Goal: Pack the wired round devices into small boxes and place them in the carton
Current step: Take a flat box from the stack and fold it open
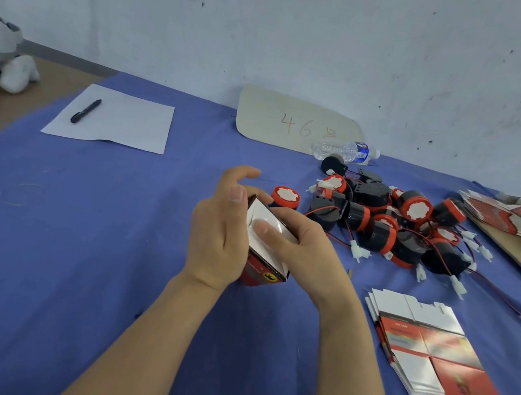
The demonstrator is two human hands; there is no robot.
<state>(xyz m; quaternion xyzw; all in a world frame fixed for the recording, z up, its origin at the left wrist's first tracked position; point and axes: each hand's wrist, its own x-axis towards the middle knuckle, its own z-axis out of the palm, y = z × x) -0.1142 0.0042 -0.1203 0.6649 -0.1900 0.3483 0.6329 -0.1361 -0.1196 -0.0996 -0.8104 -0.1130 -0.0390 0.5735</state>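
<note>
While left hand (216,234) grips the small box (268,256), right hand (300,239) curls round it, thumb on white flap (258,214); flap should tuck squarely, box held steady.

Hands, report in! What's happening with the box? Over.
Left hand, right hand grip small box, thumb on flap. Round devices piled alongside. Nothing blocking.

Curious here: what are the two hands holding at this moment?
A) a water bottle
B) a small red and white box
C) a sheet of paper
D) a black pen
B: the left hand and the right hand both grip the small box above the blue cloth, with the right thumb pressing on its white flap.
</note>
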